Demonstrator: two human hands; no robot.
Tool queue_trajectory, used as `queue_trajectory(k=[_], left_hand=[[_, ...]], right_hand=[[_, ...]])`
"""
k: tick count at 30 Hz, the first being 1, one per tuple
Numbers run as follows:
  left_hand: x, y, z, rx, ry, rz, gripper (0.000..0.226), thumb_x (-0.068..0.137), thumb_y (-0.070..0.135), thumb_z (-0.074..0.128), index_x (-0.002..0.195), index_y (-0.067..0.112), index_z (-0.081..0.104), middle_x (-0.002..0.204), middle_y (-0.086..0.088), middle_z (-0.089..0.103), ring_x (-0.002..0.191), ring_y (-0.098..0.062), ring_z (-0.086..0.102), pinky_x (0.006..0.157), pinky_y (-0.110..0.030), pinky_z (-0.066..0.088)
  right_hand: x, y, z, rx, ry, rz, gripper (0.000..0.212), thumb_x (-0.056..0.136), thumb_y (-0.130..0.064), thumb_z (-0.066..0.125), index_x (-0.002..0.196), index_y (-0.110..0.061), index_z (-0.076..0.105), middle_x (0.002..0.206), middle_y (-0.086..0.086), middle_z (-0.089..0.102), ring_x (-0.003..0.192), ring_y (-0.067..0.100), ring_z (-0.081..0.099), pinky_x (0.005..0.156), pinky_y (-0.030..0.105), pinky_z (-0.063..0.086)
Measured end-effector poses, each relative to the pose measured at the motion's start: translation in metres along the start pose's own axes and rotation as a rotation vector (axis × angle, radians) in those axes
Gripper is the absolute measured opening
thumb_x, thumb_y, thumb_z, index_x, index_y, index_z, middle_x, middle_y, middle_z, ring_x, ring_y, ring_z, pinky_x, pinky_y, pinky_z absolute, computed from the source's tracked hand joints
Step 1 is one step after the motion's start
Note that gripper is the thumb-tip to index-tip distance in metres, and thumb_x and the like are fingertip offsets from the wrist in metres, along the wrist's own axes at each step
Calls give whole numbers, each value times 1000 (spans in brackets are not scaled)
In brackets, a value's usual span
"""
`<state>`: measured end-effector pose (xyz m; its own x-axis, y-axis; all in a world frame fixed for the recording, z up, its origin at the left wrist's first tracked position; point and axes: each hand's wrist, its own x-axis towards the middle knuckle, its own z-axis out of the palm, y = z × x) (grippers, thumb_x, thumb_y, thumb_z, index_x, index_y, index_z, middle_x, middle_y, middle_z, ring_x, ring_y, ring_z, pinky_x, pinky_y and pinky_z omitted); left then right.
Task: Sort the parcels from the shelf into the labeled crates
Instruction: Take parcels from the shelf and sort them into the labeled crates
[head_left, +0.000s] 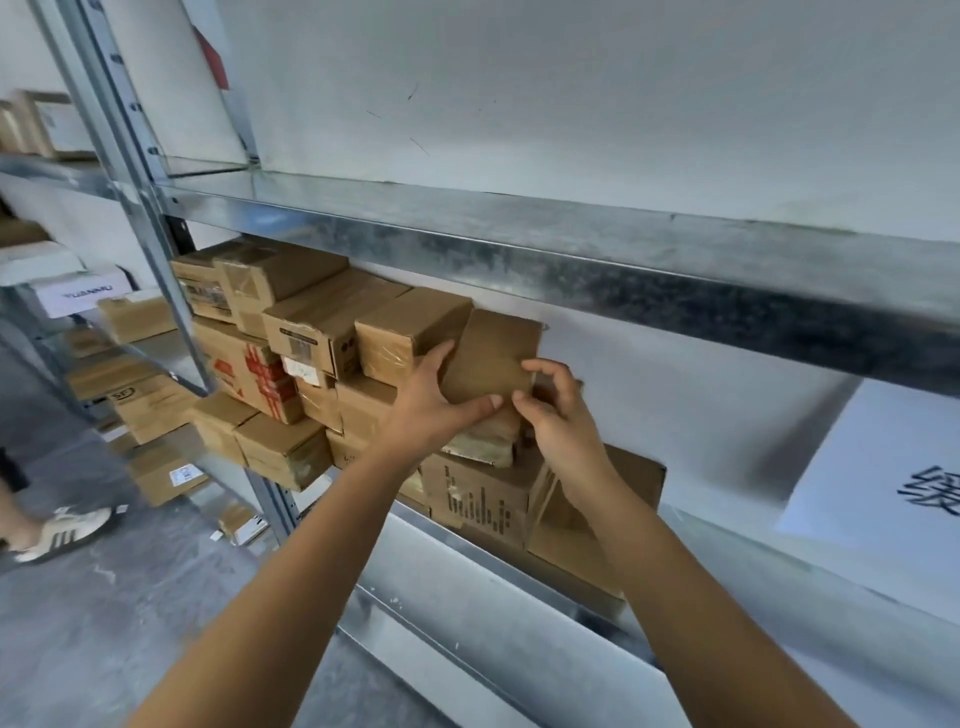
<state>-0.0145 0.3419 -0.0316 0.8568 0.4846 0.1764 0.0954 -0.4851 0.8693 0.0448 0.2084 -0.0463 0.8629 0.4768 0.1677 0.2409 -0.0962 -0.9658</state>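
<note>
In the head view, the parcel (491, 358) is a small plain brown box. It stands tilted on top of the stack (291, 364) on the middle shelf (509, 571), just under the steel beam (571, 260). The left hand (431, 400) grips it from the left, with the fingers curled on the left face and the thumb along the lower edge. The right hand (558, 415) pinches the lower right corner between the thumb and bent fingers. No crate is in view.

I think the step in hand is lifting this parcel off the pile. The right hand holds only a corner, so the parcel could turn and slip if the left hand loosens. The parcel touches the taped box (410, 332) beside it and seems to rest on a small one (488, 441) below. Pulling it out sideways could drag these, and they may fall to the floor (104, 623). Lifting it too high would knock it against the beam. A person's shoe (67, 525) is on the floor to the left, so turning that way with the parcel needs care.
</note>
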Motion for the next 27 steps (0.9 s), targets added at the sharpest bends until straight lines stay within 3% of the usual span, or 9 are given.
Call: queue_trajectory(k=[4,7,10,14,16,18,21,24,27], left_hand=[[-18,2,-1,-11,-48,58,82,71,33,78,139,18,36,132,-6,41,119,-21,45,103,-42,41],[-33,6,3,0,-84,138,79,73,34,75,139,22,32,133,-5,39,119,-18,44,104,-41,41],[-50,12,10,7,-151,198,72,78,33,70,138,26,31,135,-1,35,121,-16,41,104,-37,39],[-72,25,27,-61,-278,276,56,84,39,62,132,26,36,130,6,45,116,-11,46,97,-29,42],[-83,30,38,-120,-362,233,38,89,44,50,122,29,38,115,13,48,109,-9,48,88,-22,41],[-93,33,53,-246,-450,158,26,92,53,38,104,31,45,104,11,54,107,-15,52,89,-26,43],[-112,44,79,-422,-581,53,42,85,65,38,100,29,55,114,-7,62,111,-28,57,95,-47,46],[-142,60,106,-533,-716,-1,54,89,55,27,123,20,50,125,-10,57,118,-28,54,87,-43,53],[-170,75,133,-517,-814,32,53,72,62,30,115,36,49,130,-1,53,123,-22,49,99,-49,46]], right_hand=[[-33,-1,-5,42,47,-43,63,92,-19,56,139,-41,21,126,-8,43,95,-3,52,75,11,48],[-53,2,-11,-14,100,-16,76,90,-20,60,148,-31,12,135,-6,41,110,7,53,73,7,45],[-77,6,-18,-99,204,-24,74,86,-22,65,147,-27,23,141,2,38,117,13,51,75,4,44],[-115,5,-29,-30,320,-18,65,81,-31,67,136,-28,34,137,2,38,105,8,53,92,21,47],[-136,1,-38,42,382,-34,63,73,-45,62,130,-37,36,133,-3,39,105,2,52,83,11,47],[-158,-3,-52,88,475,-39,56,73,-53,59,124,-42,39,129,-7,42,103,-7,50,73,2,44],[-190,-2,-75,79,600,-82,41,81,-50,52,117,-31,50,116,-9,56,97,-7,54,76,3,43],[-224,2,-96,96,702,-98,30,84,-45,50,102,-22,53,98,-14,63,86,-7,59,72,9,46],[-261,9,-120,120,739,-76,23,82,-38,60,93,-21,50,114,-9,61,95,-5,60,67,11,48]])
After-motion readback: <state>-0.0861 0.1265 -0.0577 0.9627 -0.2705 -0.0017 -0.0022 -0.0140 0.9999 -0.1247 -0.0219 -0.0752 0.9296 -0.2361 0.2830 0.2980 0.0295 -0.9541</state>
